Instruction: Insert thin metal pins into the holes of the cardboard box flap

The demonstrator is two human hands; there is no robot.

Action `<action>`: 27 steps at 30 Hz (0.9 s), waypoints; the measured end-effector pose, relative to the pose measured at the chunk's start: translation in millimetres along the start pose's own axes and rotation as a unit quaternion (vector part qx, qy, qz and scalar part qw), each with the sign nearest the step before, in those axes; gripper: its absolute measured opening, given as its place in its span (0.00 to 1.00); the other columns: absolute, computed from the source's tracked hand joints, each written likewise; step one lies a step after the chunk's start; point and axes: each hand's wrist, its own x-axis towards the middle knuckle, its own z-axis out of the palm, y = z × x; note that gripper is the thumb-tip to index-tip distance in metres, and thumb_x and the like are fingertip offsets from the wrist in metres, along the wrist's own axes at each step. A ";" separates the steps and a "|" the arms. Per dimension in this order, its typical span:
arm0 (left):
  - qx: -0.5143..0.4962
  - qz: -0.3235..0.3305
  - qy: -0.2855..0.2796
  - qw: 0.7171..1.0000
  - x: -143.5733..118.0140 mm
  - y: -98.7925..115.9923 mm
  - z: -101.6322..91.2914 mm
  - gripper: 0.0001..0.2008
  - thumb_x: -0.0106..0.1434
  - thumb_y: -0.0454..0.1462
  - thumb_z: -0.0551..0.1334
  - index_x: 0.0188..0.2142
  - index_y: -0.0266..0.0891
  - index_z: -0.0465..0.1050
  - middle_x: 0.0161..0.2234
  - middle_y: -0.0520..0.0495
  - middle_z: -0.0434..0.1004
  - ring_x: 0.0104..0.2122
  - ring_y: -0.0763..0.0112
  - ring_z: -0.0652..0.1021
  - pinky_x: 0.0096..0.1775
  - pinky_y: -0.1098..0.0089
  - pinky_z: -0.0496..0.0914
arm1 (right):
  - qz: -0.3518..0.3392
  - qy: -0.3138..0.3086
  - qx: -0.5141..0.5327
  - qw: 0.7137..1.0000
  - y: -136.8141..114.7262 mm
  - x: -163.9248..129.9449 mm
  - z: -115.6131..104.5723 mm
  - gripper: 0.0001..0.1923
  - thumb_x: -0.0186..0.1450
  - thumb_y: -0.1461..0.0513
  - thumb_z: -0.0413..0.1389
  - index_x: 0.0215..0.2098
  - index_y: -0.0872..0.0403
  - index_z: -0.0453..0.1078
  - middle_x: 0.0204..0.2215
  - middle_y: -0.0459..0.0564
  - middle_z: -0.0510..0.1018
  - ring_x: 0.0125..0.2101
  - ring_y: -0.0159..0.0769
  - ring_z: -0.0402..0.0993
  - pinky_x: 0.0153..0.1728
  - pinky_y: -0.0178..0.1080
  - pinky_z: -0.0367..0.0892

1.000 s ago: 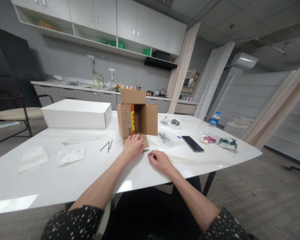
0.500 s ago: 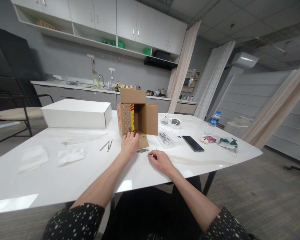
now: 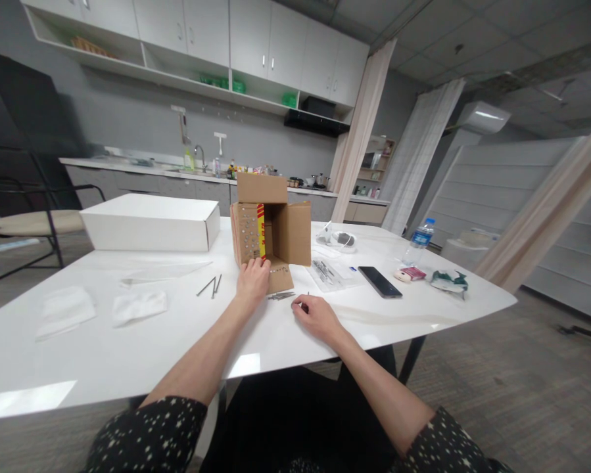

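An open cardboard box [image 3: 299,235] stands on its side, its opening facing me. Its left flap [image 3: 248,228] carries rows of small silvery dots and a yellow-and-red tape strip. At the bottom of that flap is my left hand [image 3: 253,281], its bent fingers closed against the lower edge. My right hand [image 3: 319,316] rests on the table, thumb and fingers curled into a pinch. A thin grey tip shows just above it; what the fingers hold is hidden. Between my hands, in front of the lower flap [image 3: 280,279], lies a small pile of thin metal nails [image 3: 280,296].
Several longer nails [image 3: 213,287] lie left of my left hand. Clear plastic bags of metal pieces [image 3: 327,272], a phone [image 3: 380,282], a water bottle [image 3: 420,242] and a pink packet [image 3: 410,274] lie rightward. A white box [image 3: 150,223] and white cloths [image 3: 140,308] are left.
My left hand has shifted slightly left along the bottom of the flap, showing more of the lower flap and nail pile. My right hand has stayed in place.
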 end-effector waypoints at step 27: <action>0.008 0.004 -0.003 1.000 -1.6 0.3 -0.2 0.13 0.66 0.33 0.50 0.44 0.39 0.72 0.46 0.39 0.73 0.48 0.56 0.71 0.46 0.59 0.63 | -0.013 0.007 0.009 1.000 4.4 0.4 3.3 0.11 0.65 0.62 0.51 0.36 0.53 0.77 0.27 0.47 0.79 0.28 0.33 0.71 0.32 0.33 0.60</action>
